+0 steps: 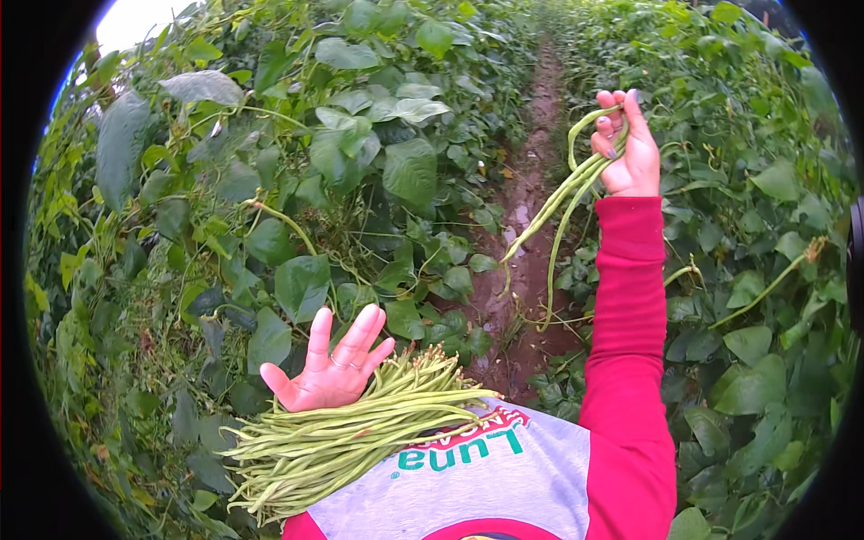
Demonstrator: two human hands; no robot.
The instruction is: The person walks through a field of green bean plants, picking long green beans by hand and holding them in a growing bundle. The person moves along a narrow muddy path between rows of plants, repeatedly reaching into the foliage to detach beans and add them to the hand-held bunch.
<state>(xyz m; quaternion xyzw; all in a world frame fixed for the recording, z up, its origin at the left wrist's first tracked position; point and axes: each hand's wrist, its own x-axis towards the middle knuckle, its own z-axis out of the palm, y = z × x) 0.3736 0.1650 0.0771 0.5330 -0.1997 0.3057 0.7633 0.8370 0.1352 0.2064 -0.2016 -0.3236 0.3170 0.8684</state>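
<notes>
While spread wide and grasping nothing, left hand point(326, 385) right at the far-left edge of the yard-long bean bundle point(360, 441); palm side showing, thin ring point(340, 363) on one finger. Left forearm hidden by the bundle; cannot tell how much weight on it. Bundle thick, stems loosely parallel, laid crosswise before the grey shirt front point(531, 459); long axis running from near left to far right, brownish ends gathered at the far-right end.

Right hand point(630, 148) well beyond the bundle and off to its right, fingers curled closed around a few loose yard-long beans point(571, 186). One bent into a loop near the fingertips; others trailing back toward the bundle, free tips well apart from it.

Relation to note: bundle nearer to the body and leftward of the right fingers, open gap between; left hand by far the closer. Long axis of the handful steeper than that of the bundle, lower tips closer to it than the grip.

Red sleeve point(625, 315) stretched out along the bundle's right side. Beyond the bundle, muddy path point(544, 117) between leafy vines point(412, 171). Farther right of the bundle, past the sleeve, single pod point(765, 292) hanging slantwise.
</notes>
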